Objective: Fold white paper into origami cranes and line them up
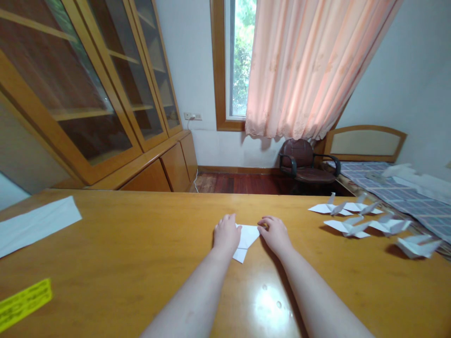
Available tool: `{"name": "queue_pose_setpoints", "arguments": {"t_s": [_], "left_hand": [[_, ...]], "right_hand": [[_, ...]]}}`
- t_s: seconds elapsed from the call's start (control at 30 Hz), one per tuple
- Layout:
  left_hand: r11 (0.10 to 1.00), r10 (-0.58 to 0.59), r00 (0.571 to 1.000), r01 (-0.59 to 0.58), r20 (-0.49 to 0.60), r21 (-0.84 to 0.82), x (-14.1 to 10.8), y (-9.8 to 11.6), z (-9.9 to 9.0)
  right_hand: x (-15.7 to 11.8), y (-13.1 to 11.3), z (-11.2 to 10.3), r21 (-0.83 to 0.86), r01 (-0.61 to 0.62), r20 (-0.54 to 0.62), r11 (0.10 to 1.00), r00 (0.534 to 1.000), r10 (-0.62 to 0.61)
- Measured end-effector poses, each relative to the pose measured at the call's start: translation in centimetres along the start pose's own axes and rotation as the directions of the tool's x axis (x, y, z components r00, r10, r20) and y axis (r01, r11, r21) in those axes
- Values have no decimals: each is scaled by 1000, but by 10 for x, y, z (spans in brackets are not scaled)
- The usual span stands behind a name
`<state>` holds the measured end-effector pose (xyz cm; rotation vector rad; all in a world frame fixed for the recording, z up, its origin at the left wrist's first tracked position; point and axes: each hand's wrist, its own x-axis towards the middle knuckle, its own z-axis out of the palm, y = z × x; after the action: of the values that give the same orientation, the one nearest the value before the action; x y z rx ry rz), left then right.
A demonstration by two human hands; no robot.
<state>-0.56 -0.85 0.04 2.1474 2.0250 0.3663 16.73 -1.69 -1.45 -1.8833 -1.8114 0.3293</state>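
Note:
A folded piece of white paper (247, 236) lies on the table in front of me, with a narrow tip pointing toward me and a wide edge on the far side. My left hand (227, 233) covers its left part and holds it down, thumb on top of the paper. At the right corner, my right hand (275, 233) has its thumb and forefinger closed on the edge. The fingertips of my left hand are partly hidden behind the hand. Several folded paper cranes (347, 227) stand on the right side of the table.
The wooden table (141, 263) has a white paper strip (42, 225) at left and a yellow printed label (24, 304) at near left. Beyond are a glass-fronted cabinet (141, 145), a brown armchair (306, 162), a pink curtain (310, 65) and a bed (391, 176).

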Motion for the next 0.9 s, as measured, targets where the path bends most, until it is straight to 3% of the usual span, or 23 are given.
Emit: {"name": "queue_pose_setpoints", "arguments": {"t_s": [0.4,0.9], "left_hand": [[975,127,991,-133,-48,-179,1,-1,4],[943,159,982,-182,-102,-280,2,-2,5]], "right_hand": [[-1,-1,0,-6,11,-23,1000,1000,-11],[-4,-3,0,47,46,-49,998,998,-44]]}}
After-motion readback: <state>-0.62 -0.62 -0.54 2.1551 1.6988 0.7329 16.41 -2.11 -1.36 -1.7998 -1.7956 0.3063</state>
